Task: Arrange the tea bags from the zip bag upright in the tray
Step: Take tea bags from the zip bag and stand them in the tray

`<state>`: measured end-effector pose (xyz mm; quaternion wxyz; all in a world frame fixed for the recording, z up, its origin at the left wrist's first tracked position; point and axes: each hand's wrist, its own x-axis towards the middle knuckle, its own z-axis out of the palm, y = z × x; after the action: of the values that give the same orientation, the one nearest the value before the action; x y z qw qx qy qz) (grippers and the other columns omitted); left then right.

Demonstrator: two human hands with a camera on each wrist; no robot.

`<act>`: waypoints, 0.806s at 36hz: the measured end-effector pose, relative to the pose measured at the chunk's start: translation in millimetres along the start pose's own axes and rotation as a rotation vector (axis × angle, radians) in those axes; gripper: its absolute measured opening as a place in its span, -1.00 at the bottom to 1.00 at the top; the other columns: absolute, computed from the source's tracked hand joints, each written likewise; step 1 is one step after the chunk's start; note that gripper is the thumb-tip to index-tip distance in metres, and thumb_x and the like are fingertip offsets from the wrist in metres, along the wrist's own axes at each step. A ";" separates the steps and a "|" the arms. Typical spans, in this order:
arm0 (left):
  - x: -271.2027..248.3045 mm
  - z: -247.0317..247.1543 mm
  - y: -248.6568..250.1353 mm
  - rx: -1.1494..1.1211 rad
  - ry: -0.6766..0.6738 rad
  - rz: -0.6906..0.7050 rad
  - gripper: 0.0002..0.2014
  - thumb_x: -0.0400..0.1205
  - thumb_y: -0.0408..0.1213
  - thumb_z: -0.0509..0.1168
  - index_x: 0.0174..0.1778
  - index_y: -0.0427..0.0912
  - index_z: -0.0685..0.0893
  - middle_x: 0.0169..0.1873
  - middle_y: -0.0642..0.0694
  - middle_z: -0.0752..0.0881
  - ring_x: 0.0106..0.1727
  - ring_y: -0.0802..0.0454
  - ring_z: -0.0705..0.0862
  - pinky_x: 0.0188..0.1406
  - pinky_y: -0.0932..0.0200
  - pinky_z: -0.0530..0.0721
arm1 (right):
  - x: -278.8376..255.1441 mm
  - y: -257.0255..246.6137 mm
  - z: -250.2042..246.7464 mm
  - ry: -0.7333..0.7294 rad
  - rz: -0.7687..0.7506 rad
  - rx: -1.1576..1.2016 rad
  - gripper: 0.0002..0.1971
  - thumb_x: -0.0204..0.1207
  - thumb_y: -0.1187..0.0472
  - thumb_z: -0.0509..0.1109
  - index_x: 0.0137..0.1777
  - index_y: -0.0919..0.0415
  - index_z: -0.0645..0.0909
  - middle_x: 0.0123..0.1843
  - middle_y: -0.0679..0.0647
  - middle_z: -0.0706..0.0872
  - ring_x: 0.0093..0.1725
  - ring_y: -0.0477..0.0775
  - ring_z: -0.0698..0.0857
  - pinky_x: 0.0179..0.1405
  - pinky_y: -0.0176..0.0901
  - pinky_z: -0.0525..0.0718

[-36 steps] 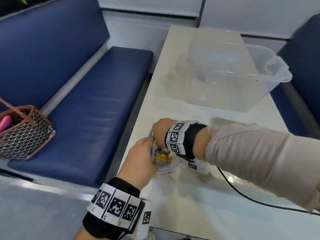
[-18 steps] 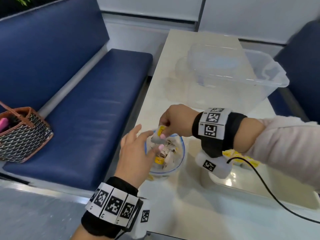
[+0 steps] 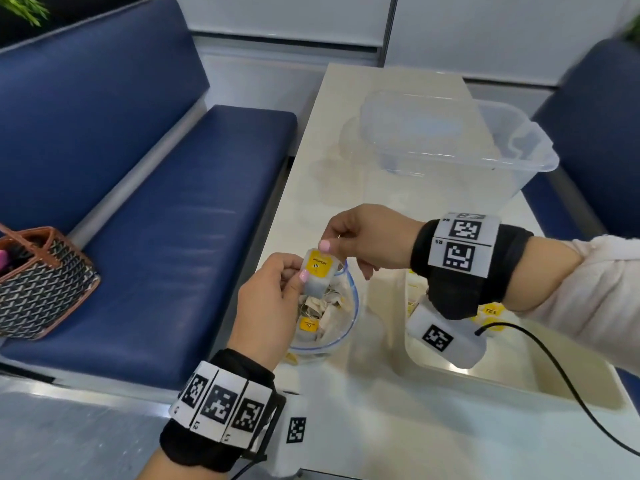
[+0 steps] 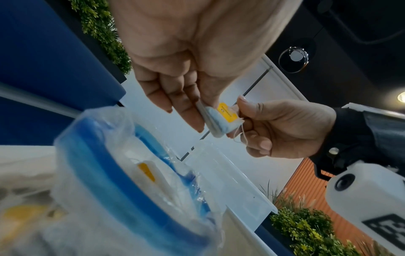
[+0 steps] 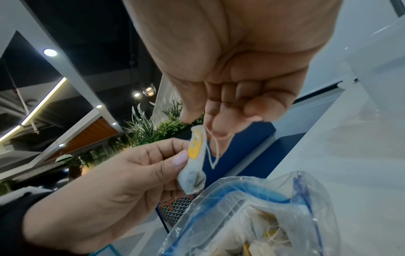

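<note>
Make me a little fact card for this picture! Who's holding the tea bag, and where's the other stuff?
held thing: tea bag with yellow tag
left hand: pinches its lower side
right hand: pinches its top
zip bag: open on the table, more tea bags inside
tray: right of the zip bag
clear tub: farther back

Right hand (image 5: 230,78) pinches the tea bag (image 5: 194,161) top; left hand (image 5: 122,187) grips its side; zip bag (image 5: 252,216) gapes open below.
</note>
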<state>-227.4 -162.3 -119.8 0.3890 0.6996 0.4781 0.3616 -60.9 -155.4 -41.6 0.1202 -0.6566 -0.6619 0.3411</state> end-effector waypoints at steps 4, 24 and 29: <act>-0.4 4.4 5.8 -0.034 -0.013 0.011 -0.83 0.67 -0.18 0.23 -0.16 0.23 0.53 -0.23 0.21 0.69 -0.12 0.35 0.63 -0.24 0.58 0.49 | -5.6 4.2 -2.3 -0.017 -0.015 -0.004 -0.90 0.48 0.17 0.49 -0.22 0.02 0.63 -0.41 -0.08 0.72 -0.65 -0.21 0.57 -0.41 -0.36 0.56; 2.7 22.2 33.7 -0.466 -0.244 -0.123 -0.94 0.61 -0.30 0.31 -0.05 -0.19 0.64 -0.23 0.04 0.73 -0.24 0.20 0.72 -0.30 0.12 0.78 | -41.8 18.7 -13.7 0.164 -0.023 0.345 -0.79 0.42 0.37 0.52 -0.21 0.14 0.53 -0.40 0.04 0.72 -0.68 -0.08 0.52 -0.56 -0.24 0.45; 4.3 21.1 38.7 -0.488 -0.213 -0.138 -0.95 0.61 -0.31 0.31 -0.09 -0.08 0.66 -0.29 0.02 0.75 -0.26 0.13 0.75 -0.42 0.22 0.73 | -49.5 22.5 -21.9 0.199 0.003 0.219 -0.79 0.46 0.36 0.45 -0.24 0.11 0.49 -0.29 0.06 0.77 -0.69 -0.06 0.54 -0.58 -0.30 0.46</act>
<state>-192.7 -171.7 -94.0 0.6181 0.5849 0.3798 0.3629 -24.4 -198.2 -24.8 0.2557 -0.6709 -0.6047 0.3448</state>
